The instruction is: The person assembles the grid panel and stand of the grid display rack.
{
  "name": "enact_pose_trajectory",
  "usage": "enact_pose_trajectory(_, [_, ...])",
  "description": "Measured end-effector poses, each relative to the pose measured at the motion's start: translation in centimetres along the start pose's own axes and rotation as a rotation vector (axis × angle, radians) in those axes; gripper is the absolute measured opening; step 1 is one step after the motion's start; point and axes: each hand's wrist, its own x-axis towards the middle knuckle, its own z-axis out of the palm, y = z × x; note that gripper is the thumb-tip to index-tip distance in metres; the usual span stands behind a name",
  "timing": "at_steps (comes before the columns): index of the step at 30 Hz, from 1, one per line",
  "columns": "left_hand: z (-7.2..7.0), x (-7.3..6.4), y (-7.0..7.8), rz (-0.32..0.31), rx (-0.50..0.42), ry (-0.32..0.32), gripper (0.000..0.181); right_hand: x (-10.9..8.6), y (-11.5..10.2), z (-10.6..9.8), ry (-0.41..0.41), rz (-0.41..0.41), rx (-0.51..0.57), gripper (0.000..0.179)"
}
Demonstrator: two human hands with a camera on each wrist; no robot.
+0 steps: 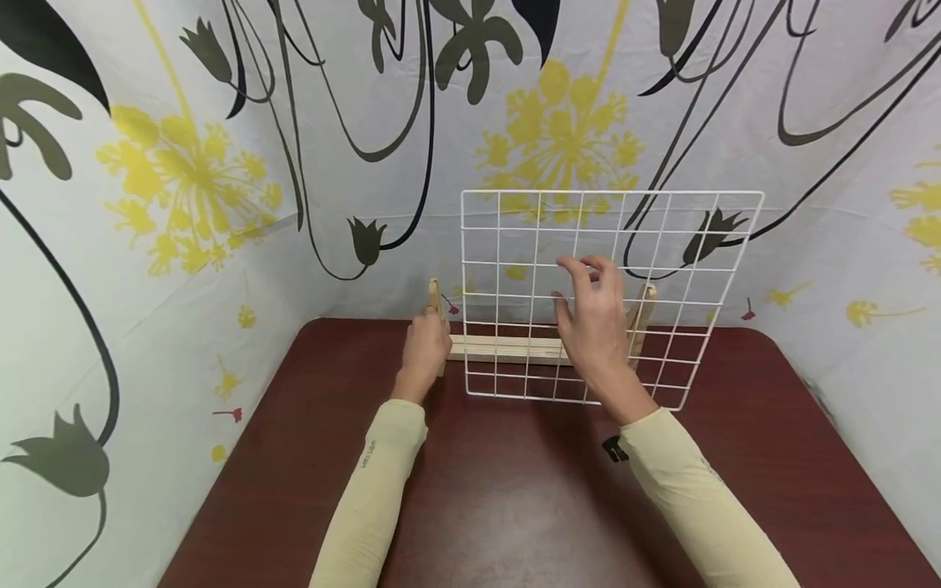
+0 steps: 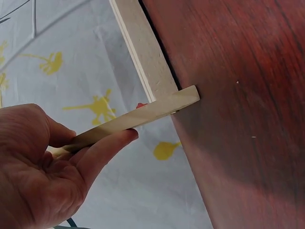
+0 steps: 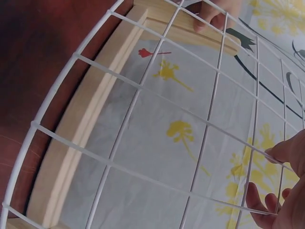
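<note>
My left hand [image 1: 426,343] grips the left upright [image 1: 434,290] of a pale wooden stand. In the left wrist view, thumb and fingers pinch this flat upright [image 2: 157,109] where it meets the long crossbar [image 2: 147,47]. A white wire grid [image 1: 534,265] stands tilted in front of the stand, held by my right hand [image 1: 595,327]. The right wrist view has the fingers bent around the grid's wires [image 3: 139,87]. Behind the grid, the right upright [image 1: 647,298] is partly covered by that hand and the wires.
The dark red table [image 1: 478,506] stretches toward me, with shadows of the arms on it. A white cloth [image 1: 331,163] printed with flowers hangs behind and at both sides. A black tag [image 1: 613,449] sticks out by the right sleeve [image 1: 684,474].
</note>
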Motion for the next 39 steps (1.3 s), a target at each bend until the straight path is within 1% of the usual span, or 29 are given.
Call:
enact_pose_trajectory(5, [0.2, 0.1, -0.1, 0.018, 0.021, 0.018, 0.018, 1.7, -0.5, 0.6, 0.032, -0.025, 0.014, 0.050])
enact_pose_trajectory(9, [0.1, 0.0, -0.2, 0.019, 0.019, 0.033, 0.014, 3.2, -1.1, 0.9, 0.045, -0.046, 0.015, 0.050])
enact_pose_trajectory(14, [0.1, -0.2, -0.2, 0.009, 0.030, 0.046, 0.017, 5.1, -2.0, 0.9, 0.067, -0.060, 0.010, 0.050])
enact_pose_trajectory(19, [0.1, -0.2, -0.1, -0.006, 0.031, 0.046, 0.019, 6.8, -2.8, 0.8, 0.076, -0.055, -0.019, 0.047])
enact_pose_trajectory(22, [0.2, -0.1, -0.1, -0.015, 0.032, 0.044, 0.019, 8.0, -3.0, 0.6, 0.090, -0.048, -0.013, 0.048])
enact_pose_trajectory(26, [0.3, 0.0, 0.1, -0.016, 0.024, 0.036, 0.020, 9.5, -3.3, 0.2, 0.114, -0.061, -0.010, 0.049])
enact_pose_trajectory(32, [0.1, 0.0, 0.4, -0.019, 0.016, 0.029, 0.018, 11.1, -3.7, -0.4, 0.120, -0.086, -0.004, 0.051])
enact_pose_trajectory(39, [0.3, 0.0, 0.2, -0.042, 0.029, 0.040, 0.019, 12.6, -4.4, -0.4, 0.109, -0.095, 0.000, 0.050])
